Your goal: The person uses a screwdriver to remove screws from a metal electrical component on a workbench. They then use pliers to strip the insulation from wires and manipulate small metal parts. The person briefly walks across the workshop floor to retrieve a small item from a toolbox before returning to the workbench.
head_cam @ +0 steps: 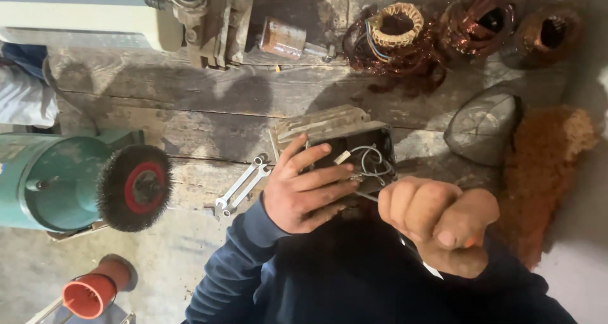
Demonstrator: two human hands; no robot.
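Note:
A dark metal box (373, 140) with loose grey and white wires (370, 162) inside rests on the worn wooden bench (190, 109). My left hand (304, 185) grips the box's near left edge, fingers curled over the rim. My right hand (440, 219) is closed in a fist around a thin tool with an orange handle, barely visible under the thumb; its metal shaft (367, 196) points toward the wires. Dark blue sleeves cover both arms.
Two wrenches (240, 186) lie left of the box. A teal bench grinder with a wire wheel (134, 188) stands at left. Copper motor windings (396, 36) line the back; a grey rounded cover (484, 124), orange fibrous material (544, 166) and a red plug (88, 295) are nearby.

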